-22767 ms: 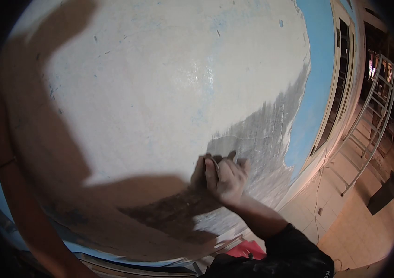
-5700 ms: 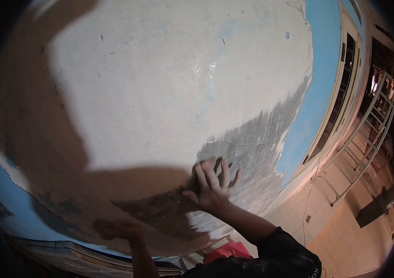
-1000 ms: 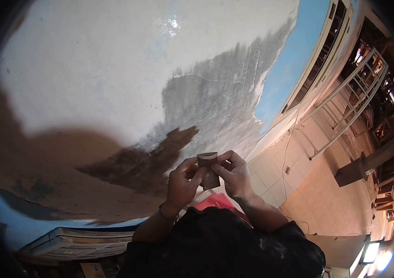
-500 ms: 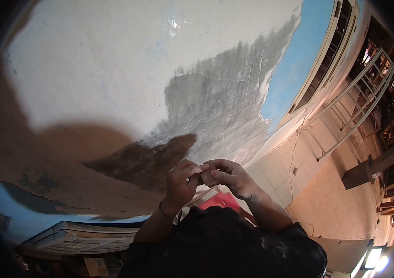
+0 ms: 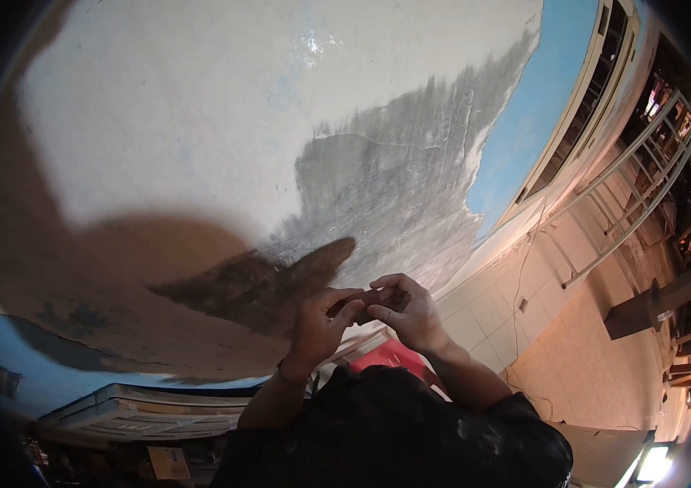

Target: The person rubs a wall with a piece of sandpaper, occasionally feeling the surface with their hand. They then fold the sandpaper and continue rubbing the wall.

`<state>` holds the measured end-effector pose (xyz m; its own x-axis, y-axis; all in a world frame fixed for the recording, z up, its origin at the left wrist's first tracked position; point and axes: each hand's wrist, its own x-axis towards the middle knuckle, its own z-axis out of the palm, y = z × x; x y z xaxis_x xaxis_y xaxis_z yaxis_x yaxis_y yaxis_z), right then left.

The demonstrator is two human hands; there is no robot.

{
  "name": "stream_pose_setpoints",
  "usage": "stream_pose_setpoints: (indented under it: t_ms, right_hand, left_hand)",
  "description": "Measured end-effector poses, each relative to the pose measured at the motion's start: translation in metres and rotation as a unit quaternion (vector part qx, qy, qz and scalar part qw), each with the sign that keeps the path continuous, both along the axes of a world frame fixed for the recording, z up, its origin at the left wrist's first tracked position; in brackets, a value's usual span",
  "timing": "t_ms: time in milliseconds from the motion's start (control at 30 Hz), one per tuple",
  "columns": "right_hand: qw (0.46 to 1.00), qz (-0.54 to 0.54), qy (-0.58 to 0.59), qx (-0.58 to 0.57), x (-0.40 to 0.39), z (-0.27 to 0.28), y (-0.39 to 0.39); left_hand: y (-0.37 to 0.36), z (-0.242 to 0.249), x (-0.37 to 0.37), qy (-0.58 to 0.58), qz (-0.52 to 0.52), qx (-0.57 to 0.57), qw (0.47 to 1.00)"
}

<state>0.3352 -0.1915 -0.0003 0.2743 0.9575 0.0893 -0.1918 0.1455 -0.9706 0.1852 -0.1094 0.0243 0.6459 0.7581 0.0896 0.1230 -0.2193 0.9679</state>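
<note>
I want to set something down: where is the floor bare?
The tan floor looks bare between the pale tiles and the dark post. It is crowded by the metal frame, and between the left hand and right hand, which hold a small brown piece; a red object shows just below them.

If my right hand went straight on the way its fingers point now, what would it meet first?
Your right hand would probably meet the small brown piece between your hands, then your left hand; exact depth is hard to judge here.
</note>
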Motion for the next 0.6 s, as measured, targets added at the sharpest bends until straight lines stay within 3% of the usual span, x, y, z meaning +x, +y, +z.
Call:
stream_pose_setpoints:
  t_ms: [300,533,600]
  right_hand:
    - [0.998,0.008,0.045,-0.034,-0.013,0.005,0.004]
    - [0.988,-0.022,-0.156,-0.003,-0.006,0.023,0.005]
    - [0.978,-0.027,-0.208,0.007,-0.002,0.029,0.005]
  left_hand:
    - [-0.003,-0.001,-0.003,-0.057,0.066,0.003,0.996]
    - [-0.004,-0.002,-0.006,-0.078,0.049,-0.015,0.996]
    - [0.001,0.006,-0.008,-0.072,0.02,0.074,0.994]
